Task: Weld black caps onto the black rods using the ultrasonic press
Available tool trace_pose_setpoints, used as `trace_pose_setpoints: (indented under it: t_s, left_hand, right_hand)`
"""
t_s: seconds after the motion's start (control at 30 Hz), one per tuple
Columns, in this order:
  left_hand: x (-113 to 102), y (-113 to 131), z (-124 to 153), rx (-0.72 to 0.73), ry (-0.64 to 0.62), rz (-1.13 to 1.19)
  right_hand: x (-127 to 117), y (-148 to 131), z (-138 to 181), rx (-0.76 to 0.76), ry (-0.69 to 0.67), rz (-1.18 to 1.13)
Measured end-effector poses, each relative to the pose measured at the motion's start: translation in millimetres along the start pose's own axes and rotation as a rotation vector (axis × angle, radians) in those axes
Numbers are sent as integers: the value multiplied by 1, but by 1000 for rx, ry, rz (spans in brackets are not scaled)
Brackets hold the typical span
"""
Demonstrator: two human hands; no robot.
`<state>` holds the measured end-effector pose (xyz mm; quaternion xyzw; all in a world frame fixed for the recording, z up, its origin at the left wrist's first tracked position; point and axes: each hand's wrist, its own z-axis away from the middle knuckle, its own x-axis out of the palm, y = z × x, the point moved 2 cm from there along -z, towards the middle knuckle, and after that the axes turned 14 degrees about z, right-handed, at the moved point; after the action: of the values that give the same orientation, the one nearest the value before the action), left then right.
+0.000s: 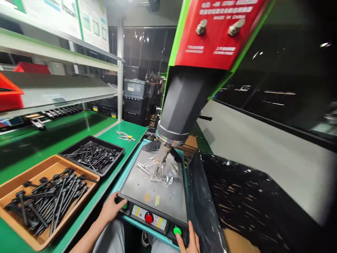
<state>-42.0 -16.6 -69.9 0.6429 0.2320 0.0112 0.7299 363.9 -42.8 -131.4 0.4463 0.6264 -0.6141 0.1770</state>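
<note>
1. The left green button (124, 206) sits at the near-left corner of the machine base (137, 230), the right green button (177, 230) at its near-right corner; a red button (149, 217) lies between.
2. The left hand (112, 208) comes in low, its thumb laid on the left button and its other fingers against the corner; they grasp nothing.
3. The right hand (191, 240), partly cut off by the frame, has its thumb at the right button and its fingers extended along the right edge, released. Whether either button is pushed in cannot be told.
4. Toward the far edge of the metal plate (131, 189), the machine's tip (163, 154) stands over clear plastic film (172, 168); contact is unclear.
5. Work appears to be mid-cycle, judging by the thumbs; no finished piece can be identified.
6. Along the right edge of the green surface (131, 128), a brown tray (56, 159) and a black tray (121, 150) hold many dark rods (63, 189); which are done or left cannot be told.
</note>
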Motion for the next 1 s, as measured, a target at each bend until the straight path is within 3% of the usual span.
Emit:
trace_pose_setpoints:
  t_s: [0.13, 0.23, 0.33, 0.5, 0.67, 0.83, 1.0]
  left_hand:
    - [2, 28, -25, 100, 72, 125]
    - [13, 68, -42, 146, -4, 238]
    - [31, 108, -56, 159, -83, 345]
    - [64, 139, -73, -74, -192, 598]
    - [83, 148, -72, -171, -347, 755]
    - [85, 164, -63, -137, -307, 833]
    - [80, 186, -54, -171, -309, 873]
  right_hand:
    - [-11, -3, -1, 22, -29, -46]
    - [-26, -21, -4, 26, 70, -87]
    - [-40, -57, -6, -48, 120, -176]
    - [-34, -125, -15, -159, -161, -417]
    - [-7, -162, -35, -338, -300, -390]
    - [14, -188, -64, -496, -186, -296]
    - [8, -221, -113, -465, 160, -236]
